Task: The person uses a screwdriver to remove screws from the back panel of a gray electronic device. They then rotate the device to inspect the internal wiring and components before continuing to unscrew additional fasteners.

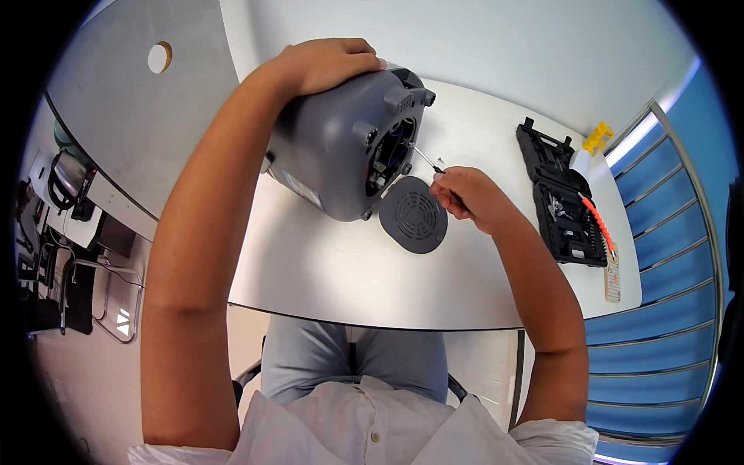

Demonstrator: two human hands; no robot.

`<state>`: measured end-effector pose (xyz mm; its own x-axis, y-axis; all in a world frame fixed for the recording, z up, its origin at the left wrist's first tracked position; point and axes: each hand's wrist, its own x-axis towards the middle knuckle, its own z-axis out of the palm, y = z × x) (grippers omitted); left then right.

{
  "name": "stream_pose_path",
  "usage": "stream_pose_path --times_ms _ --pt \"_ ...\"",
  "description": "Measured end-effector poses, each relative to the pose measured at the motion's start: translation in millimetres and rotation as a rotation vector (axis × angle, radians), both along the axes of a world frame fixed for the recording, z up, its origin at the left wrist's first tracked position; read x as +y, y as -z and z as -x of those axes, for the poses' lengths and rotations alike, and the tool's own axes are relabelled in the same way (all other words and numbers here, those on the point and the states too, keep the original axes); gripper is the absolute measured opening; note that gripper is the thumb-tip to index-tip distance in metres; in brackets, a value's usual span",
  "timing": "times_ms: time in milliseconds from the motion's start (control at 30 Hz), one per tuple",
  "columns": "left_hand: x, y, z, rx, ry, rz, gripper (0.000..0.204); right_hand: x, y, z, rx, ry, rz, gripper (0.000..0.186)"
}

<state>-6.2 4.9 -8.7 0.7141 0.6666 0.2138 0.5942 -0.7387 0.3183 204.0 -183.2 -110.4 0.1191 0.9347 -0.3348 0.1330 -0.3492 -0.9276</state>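
Note:
A rounded dark grey appliance, shaped like a rice cooker, lies on its side on the white table. Its underside faces right and has a round opening where wires and inner parts show. My left hand rests on top of it, fingers bent over the upper side near the base edge. In my right hand is a screwdriver, held by its dark handle, with its shaft reaching to the rim of the opening. Just below lies a dark grey slotted cover, flat on the table beside the appliance.
An opened black tool case with small parts lies to the right, an orange flexible shaft along its edge. Behind it stands a yellow plastic piece. Metal railings border the right side; a kettle stands far left.

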Motion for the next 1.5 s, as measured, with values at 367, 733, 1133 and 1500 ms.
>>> stream_pose_path --times_ms 367,733,1133,1500 --pt "-4 2 0 -0.027 0.029 -0.065 0.060 -4 5 -8 -0.733 -0.125 -0.265 0.022" --pt "-7 -5 -4 0.054 -0.029 0.008 0.062 -6 7 10 -0.710 0.113 -0.211 0.021" --pt "-9 -5 -2 0.029 0.019 -0.005 0.062 -6 10 -4 -1.109 -0.066 -0.372 0.015" --pt "-12 -8 0 0.046 0.017 -0.014 0.062 -9 4 -3 -0.014 0.120 -0.074 0.024"
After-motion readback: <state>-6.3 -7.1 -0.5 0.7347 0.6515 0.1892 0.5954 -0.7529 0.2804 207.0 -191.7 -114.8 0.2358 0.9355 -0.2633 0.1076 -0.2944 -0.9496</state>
